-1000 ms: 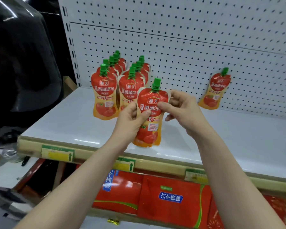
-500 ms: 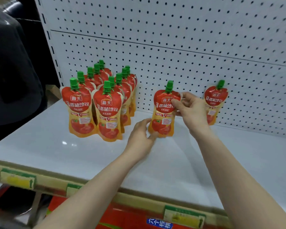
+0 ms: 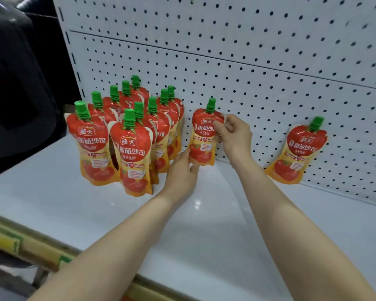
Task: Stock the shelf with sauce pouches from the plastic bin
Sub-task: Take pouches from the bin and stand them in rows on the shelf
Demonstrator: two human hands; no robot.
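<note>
One sauce pouch (image 3: pixel 202 140) is held upright at the middle of the frame, at the back of the white shelf (image 3: pixel 204 224) and close against the pegboard wall (image 3: pixel 248 51). The left hand (image 3: pixel 181 172) reaches in on an arm stretched diagonally from the lower left, with thumb and fingers curled round the pouch's lower left corner. The right hand (image 3: pixel 234 135), on an arm rising from the lower right, pinches the pouch's upper right edge with bent fingers, just beside the green cap (image 3: pixel 211 104). Left of it, a cluster of like pouches (image 3: pixel 128 137) stands in two rows running back toward the wall. Well apart, at the right of the frame, another pouch (image 3: pixel 297 153) leans against the pegboard. A dark rounded shape (image 3: pixel 15 83) fills the upper left.
</note>
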